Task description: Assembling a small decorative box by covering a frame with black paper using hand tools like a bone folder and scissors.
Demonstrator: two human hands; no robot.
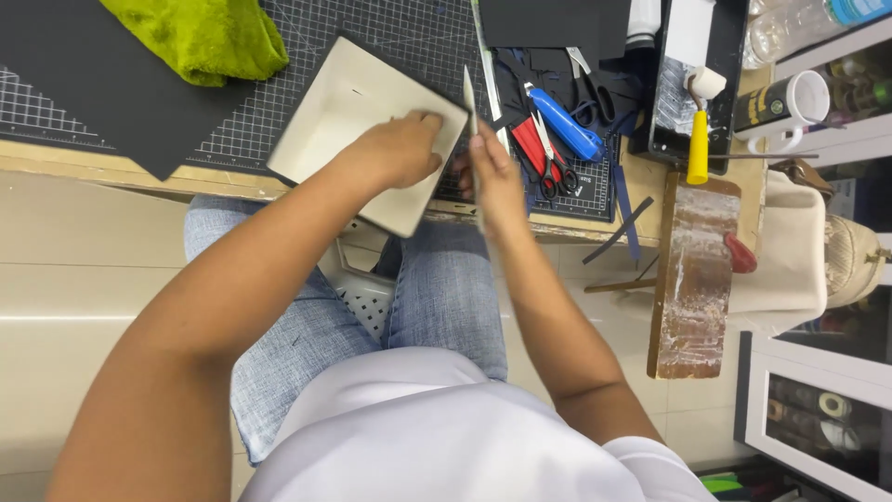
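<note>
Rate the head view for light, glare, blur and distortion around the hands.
Head view: even, soft light with faint shadows; mild glare on the floor tiles; left hand on the cream box and right hand with its thin tool are sharp; table edges bow slightly from the wide lens.

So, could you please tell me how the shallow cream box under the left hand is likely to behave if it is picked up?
The cream box looks like thin board with straight upright walls, so probably stiff and light for its size. Its near corner overhangs the table edge under the left hand, so it might tip if released. Open and flat-bottomed, it is unlikely to roll.
</note>
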